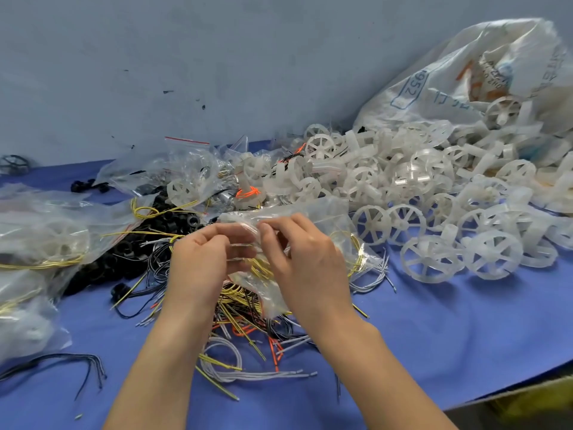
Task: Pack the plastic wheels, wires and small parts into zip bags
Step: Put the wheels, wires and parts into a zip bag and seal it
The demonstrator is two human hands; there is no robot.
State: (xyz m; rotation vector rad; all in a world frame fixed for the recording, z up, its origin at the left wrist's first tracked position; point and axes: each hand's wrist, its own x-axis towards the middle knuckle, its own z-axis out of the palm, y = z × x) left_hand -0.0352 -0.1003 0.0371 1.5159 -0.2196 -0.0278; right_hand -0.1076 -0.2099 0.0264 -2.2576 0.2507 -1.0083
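Zip bag (313, 212) held up over the wire pile (242, 324), mid-table.
- Left hand (198, 265) and right hand (307, 259) are both curled onto the bag's near top edge. It is pinched between thumbs and fingertips, the two hands close together. The grip is judged to be for working the zip strip; whether the mouth is sealed cannot be told.
- Yellow wire (356, 256) is seen coiled inside the bag, which hangs rumpled below the hands.
- Wheels (403, 187) are heaped at right, spilled from a big sack (465, 72) and kept within the right hand's reach.
- Black parts (124, 259) are piled left of the hands.
- Filled bags (40, 243) are stacked at far left, probably set aside as done.
- Spare bags (186, 162) lie behind, by the wall.
- Blue table (434, 336): much loose stock is left unpacked, so the task is judged far from finished.
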